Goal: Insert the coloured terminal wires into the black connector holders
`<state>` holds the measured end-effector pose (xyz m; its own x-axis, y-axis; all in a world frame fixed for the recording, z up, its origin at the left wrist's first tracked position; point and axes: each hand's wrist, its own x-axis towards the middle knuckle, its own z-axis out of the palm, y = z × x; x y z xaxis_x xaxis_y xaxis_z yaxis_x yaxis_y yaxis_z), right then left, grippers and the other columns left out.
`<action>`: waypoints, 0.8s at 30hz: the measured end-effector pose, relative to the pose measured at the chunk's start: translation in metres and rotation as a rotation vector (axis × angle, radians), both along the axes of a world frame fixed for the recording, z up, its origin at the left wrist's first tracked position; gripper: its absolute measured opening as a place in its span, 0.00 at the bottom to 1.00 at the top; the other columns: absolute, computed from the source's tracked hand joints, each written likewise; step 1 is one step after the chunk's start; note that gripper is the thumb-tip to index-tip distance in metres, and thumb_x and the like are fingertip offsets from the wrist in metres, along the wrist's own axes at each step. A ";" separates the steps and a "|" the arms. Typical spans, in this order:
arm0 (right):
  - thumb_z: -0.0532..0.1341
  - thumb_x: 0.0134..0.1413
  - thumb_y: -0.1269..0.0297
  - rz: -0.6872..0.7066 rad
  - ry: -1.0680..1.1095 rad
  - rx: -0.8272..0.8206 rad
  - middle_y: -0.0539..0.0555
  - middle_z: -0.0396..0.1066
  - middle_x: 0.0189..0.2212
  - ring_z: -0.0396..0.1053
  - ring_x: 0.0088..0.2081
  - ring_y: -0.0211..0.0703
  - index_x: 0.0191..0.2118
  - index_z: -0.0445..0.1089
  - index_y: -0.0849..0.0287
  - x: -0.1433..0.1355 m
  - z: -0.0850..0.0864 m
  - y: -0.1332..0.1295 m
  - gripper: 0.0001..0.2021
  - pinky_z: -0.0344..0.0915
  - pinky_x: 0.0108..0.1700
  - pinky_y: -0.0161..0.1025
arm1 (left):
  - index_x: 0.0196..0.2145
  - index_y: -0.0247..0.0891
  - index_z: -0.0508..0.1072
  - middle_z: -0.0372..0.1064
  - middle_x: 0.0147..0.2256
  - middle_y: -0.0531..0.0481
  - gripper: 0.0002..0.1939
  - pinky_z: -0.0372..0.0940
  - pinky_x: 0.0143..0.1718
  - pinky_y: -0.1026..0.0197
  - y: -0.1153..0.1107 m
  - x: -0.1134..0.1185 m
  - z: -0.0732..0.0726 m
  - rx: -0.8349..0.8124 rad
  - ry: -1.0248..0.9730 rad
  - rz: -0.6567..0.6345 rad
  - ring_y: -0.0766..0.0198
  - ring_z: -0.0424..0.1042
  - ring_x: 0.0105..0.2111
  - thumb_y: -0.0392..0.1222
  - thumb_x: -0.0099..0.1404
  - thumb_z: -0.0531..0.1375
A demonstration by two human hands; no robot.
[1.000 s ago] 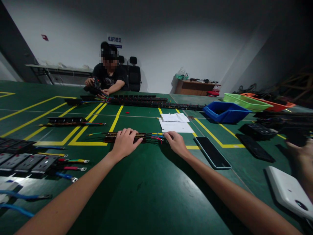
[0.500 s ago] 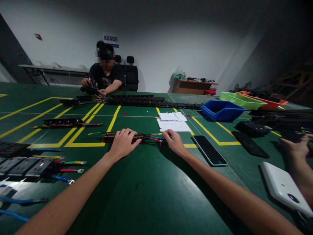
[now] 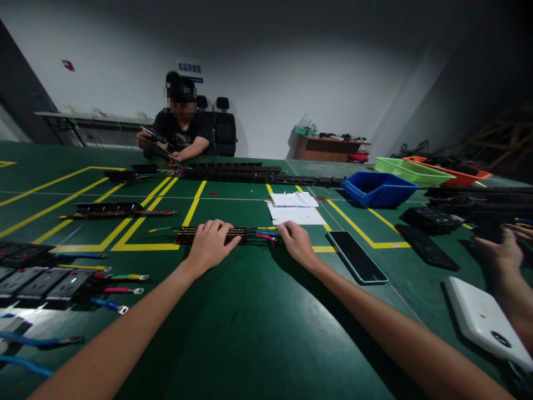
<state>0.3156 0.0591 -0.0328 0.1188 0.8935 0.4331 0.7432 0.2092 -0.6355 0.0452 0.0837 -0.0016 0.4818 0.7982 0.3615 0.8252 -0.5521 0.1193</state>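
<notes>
My left hand rests over a dark socket strip with brass-coloured bars, its fingers curled across the far edge and the thumb on the near side. A green-yellow wire sticks out at the strip's left end. From the right end runs a bunch of coloured wires, red, blue and yellow. At their tips my right hand is closed in a pinch on a wire end, mostly hidden by the fingers. A similar strip with wires lies farther left.
Socket modules with lugged wires lie at the left. White papers, a phone, a blue bin and a white device are to the right. One person works opposite; another person's hand is at right.
My hands stay in place on the strip and wires. The person opposite has raised and tilted the dark tool in hand. The hand at the right edge has shifted slightly.
</notes>
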 end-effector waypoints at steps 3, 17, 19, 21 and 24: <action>0.51 0.65 0.54 -0.014 -0.029 -0.071 0.52 0.69 0.24 0.65 0.29 0.43 0.26 0.68 0.58 -0.001 0.001 -0.001 0.19 0.52 0.31 0.38 | 0.48 0.39 0.73 0.71 0.46 0.41 0.25 0.61 0.48 0.46 -0.001 0.000 0.000 0.014 0.007 0.046 0.48 0.68 0.47 0.59 0.71 0.48; 0.53 0.64 0.59 0.129 -0.030 0.125 0.53 0.67 0.29 0.65 0.32 0.44 0.32 0.66 0.57 -0.002 0.002 -0.003 0.11 0.59 0.36 0.38 | 0.47 0.39 0.74 0.71 0.46 0.40 0.24 0.61 0.47 0.47 -0.001 0.000 0.001 0.022 0.014 0.046 0.48 0.67 0.46 0.59 0.71 0.49; 0.53 0.65 0.60 0.132 -0.053 0.190 0.53 0.66 0.31 0.64 0.33 0.44 0.32 0.65 0.56 -0.003 0.003 -0.004 0.10 0.59 0.37 0.38 | 0.47 0.39 0.74 0.71 0.46 0.40 0.24 0.61 0.47 0.47 -0.001 0.000 0.000 0.025 0.015 0.037 0.48 0.67 0.46 0.58 0.71 0.49; 0.53 0.65 0.62 0.115 -0.072 0.209 0.54 0.67 0.32 0.65 0.35 0.44 0.32 0.66 0.56 -0.003 0.003 -0.004 0.10 0.60 0.38 0.39 | 0.48 0.38 0.73 0.71 0.46 0.41 0.24 0.61 0.47 0.47 -0.001 0.000 0.000 0.027 0.017 0.028 0.49 0.68 0.46 0.58 0.72 0.49; 0.54 0.65 0.61 0.073 -0.099 0.168 0.55 0.69 0.34 0.66 0.36 0.45 0.33 0.68 0.56 -0.001 0.001 -0.002 0.10 0.59 0.38 0.39 | 0.48 0.38 0.74 0.71 0.46 0.41 0.23 0.61 0.47 0.47 0.000 0.000 0.001 0.024 0.014 0.023 0.49 0.68 0.46 0.58 0.71 0.49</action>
